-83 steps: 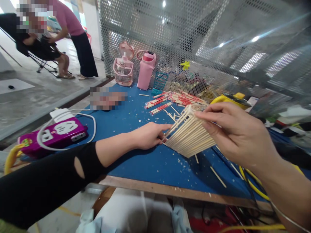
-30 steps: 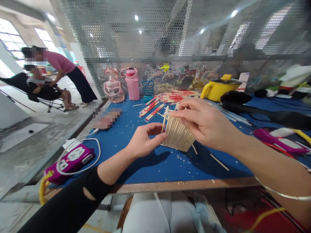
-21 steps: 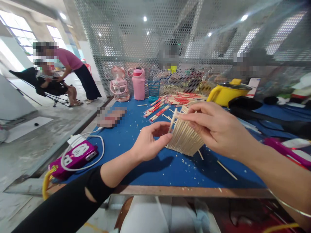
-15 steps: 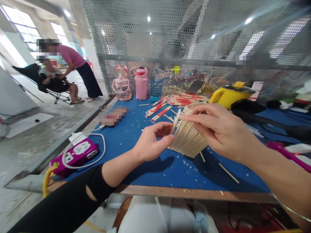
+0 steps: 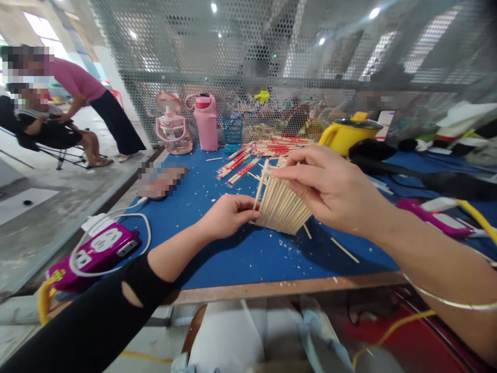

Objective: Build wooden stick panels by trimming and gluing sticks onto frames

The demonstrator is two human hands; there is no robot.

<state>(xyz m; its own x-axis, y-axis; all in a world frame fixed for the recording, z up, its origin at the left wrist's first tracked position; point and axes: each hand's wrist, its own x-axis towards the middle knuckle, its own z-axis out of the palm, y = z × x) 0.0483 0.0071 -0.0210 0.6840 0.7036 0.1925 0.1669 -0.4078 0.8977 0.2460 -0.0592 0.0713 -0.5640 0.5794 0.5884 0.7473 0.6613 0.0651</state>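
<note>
A small box-like structure of pale wooden sticks (image 5: 283, 207) stands tilted on the blue table top (image 5: 233, 264). My right hand (image 5: 330, 186) grips its upper edge from the right, with thumb and fingers closed. At its left side, my left hand (image 5: 229, 216) pinches the lower end of a single wooden stick (image 5: 261, 186), which leans up to the structure's top corner. Whitish, glue-like stuff shows at that corner. A loose stick (image 5: 345, 250) lies to the right of the structure. My right fingers hide part of the structure's far side.
Paper-wrapped chopsticks (image 5: 243, 171) lie behind the structure. Farther back stand a pink bottle (image 5: 206, 124), a clear pink jug (image 5: 173, 129), a blue basket (image 5: 233, 133) and a yellow pot (image 5: 349, 135). A phone (image 5: 165, 182) and purple power strip (image 5: 95, 251) are left. Two people are beyond.
The view has shifted, so things appear farther left and slightly higher. My left fingers have closed from a loose curve into a pinch on the stick. My right hand keeps its grip.
</note>
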